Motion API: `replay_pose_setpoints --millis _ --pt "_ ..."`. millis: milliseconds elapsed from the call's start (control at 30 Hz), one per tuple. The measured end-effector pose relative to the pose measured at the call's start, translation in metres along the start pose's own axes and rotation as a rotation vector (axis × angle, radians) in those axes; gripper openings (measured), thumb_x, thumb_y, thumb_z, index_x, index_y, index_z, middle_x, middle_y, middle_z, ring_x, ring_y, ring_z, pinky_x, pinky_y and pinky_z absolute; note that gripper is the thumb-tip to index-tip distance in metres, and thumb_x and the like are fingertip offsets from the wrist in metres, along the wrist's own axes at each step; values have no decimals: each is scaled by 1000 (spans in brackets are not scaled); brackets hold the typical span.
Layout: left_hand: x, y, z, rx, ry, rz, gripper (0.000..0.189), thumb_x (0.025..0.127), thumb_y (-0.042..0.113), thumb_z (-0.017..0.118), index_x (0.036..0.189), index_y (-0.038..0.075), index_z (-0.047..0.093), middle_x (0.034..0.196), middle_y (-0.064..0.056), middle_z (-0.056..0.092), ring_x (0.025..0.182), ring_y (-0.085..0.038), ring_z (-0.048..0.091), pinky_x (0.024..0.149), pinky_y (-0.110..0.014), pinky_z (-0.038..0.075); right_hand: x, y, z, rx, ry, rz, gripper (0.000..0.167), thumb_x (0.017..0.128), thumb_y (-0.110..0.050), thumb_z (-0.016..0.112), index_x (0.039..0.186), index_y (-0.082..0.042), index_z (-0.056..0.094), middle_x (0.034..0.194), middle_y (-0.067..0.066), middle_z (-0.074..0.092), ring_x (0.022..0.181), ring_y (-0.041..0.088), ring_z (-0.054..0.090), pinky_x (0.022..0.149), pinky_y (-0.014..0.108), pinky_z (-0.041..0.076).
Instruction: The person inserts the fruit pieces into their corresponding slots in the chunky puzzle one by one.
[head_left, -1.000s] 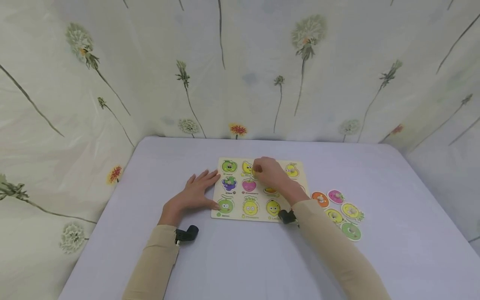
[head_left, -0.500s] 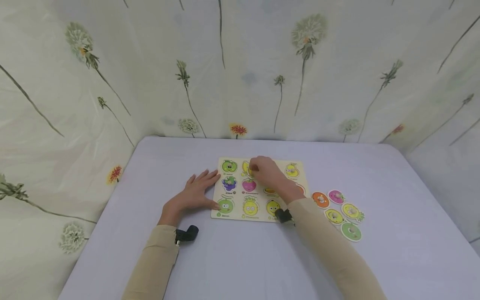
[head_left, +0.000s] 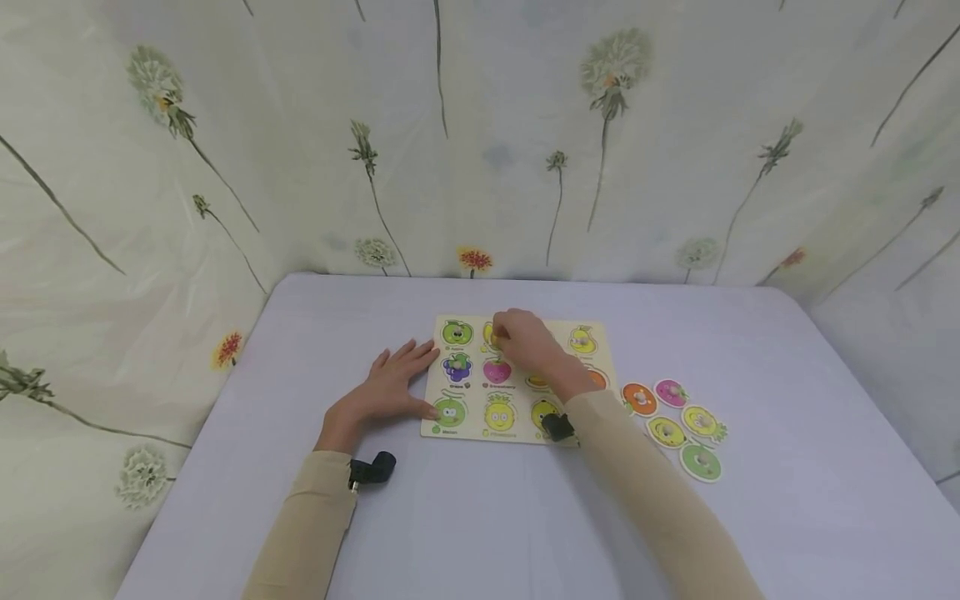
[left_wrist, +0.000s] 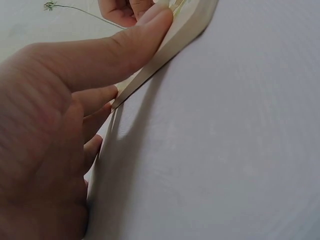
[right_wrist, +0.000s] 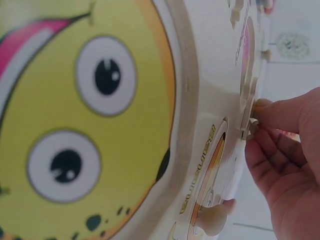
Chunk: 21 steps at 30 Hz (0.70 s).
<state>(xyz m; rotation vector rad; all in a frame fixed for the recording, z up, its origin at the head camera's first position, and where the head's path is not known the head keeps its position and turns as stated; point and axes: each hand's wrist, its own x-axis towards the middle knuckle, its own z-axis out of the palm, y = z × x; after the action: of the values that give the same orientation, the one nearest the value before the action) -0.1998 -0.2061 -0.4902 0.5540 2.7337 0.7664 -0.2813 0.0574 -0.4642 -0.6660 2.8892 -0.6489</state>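
A wooden fruit peg puzzle board point(head_left: 476, 425) lies on the table, with rows of printed fruits and knobbed pieces. My right hand point(head_left: 528, 342) bends over its top row, and in the right wrist view its thumb and fingers pinch a small pale knob point(right_wrist: 253, 126) on a thin puzzle piece point(right_wrist: 247, 114). The kind of fruit on that piece I cannot tell. A strawberry point(head_left: 497, 372) shows just below this hand. My left hand point(head_left: 393, 385) lies spread at the board's left edge, thumb over the corner near the melon point(head_left: 450, 410); in the left wrist view its fingertips meet the edge.
Several loose puzzle pieces lie right of the board: an orange one point(head_left: 640, 399), a pink one point(head_left: 671, 393), a pineapple point(head_left: 701, 421), a round yellow one point(head_left: 666, 432) and a green one point(head_left: 701, 462). Flowered cloth point(head_left: 480, 167) hangs behind the table.
My right hand has shifted a little to the left along the top row, uncovering more of the board's right side. The left hand has stayed in place.
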Motion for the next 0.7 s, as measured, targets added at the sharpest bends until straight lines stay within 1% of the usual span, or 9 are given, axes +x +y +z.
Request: replay_pose_setpoints --millis 233,467,700 --pt "-1 2 -1 -2 -2 4 109 72 57 81 159 21 25 168 5 16 158 -26 3 126 -57 -2 0 -4 -1 -10 -8 5 4 97 -15 62 99 -14 65 93 2 59 87 20 53 81 32 48" --pt "0 0 1 6 6 1 109 72 58 80 159 22 24 168 7 16 158 -24 3 126 -55 -2 3 -5 -1 -37 -3 -12 7 99 -14 58 101 -13 64 94 2 59 88 20 54 84 32 50" --pt "-1 0 0 5 8 -10 108 72 55 81 159 22 25 168 7 16 158 -24 3 127 -55 -2 6 -6 1 -52 -14 -22 6 99 -14 57 102 -14 63 93 1 58 87 19 54 82 31 49"
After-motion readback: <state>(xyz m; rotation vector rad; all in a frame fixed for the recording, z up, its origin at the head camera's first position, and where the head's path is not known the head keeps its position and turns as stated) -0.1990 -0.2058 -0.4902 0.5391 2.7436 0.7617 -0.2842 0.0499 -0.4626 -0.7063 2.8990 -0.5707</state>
